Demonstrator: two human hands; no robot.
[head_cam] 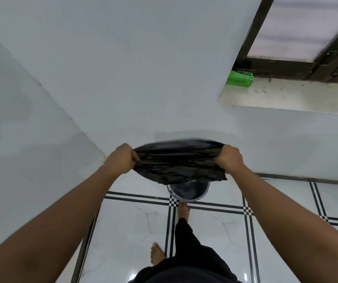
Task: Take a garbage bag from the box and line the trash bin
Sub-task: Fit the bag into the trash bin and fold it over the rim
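A black garbage bag [178, 162] is stretched out between both hands at chest height. My left hand [121, 158] grips its left edge and my right hand [228, 158] grips its right edge. Its far edge is blurred. Directly below the bag stands a dark round trash bin [188, 194] on the floor, and only its near rim and part of its inside show under the bag. The green garbage bag box [240, 78] sits on the window sill at the upper right, well away from my hands.
White walls meet in a corner at the left. A stone window sill [297, 97] with a dark wooden window frame [282, 64] lies at the upper right. The floor [123, 231] is glossy white tile with black lines. My bare feet stand just before the bin.
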